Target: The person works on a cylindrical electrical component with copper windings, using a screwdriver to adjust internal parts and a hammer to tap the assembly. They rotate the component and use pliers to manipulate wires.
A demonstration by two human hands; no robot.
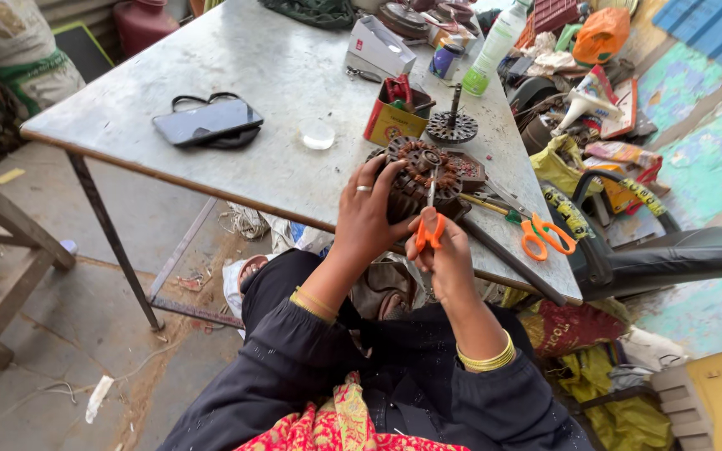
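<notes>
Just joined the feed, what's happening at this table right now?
A seated person steadies a round motor stator with copper windings at the table's near edge, left hand gripping its side. The right hand holds small orange-handled scissors, blades pointing into the windings. A second pair of orange scissors lies on the table to the right, a rotor sits just beyond, and a phone lies further left.

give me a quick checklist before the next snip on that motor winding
1. Left hand steadies the wound stator: ok.
2. Right hand has a grip on the small orange scissors: ok.
3. Scissor tips on the copper winding: ok, though which strand cannot tell.
4. Left fingers clear of the blades: cannot tell.
5. Stator fully on the table: not ok, it sits at the edge.
6. Spare orange scissors out of the way: ok.
</notes>
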